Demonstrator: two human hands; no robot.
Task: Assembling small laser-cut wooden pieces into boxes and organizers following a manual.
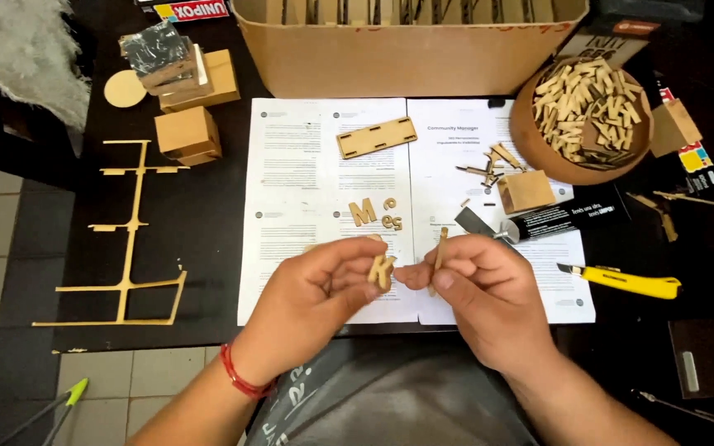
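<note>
Head view: left hand (316,289) pinches a wooden letter (382,270) (K-shaped), right hand (477,289) grips a thin stick (440,248).

Light falls evenly from above — soft and fairly bright, with no hard-edged shadows. The white printed paper sheets (332,206) are the brightest area, close to washed out, while the black tabletop (200,215) swallows detail and the right edge sinks into near darkness. A crumpled silvery foil packet (154,48) at upper left gives off small glints. The left hand (316,289) and right hand (481,289) cast only faint shadows on the paper below. Focus is moderate — the small print is unreadable smear. Wide-angle bending shows at the edges, where the pale floor tiles (10,239) curve.
</note>
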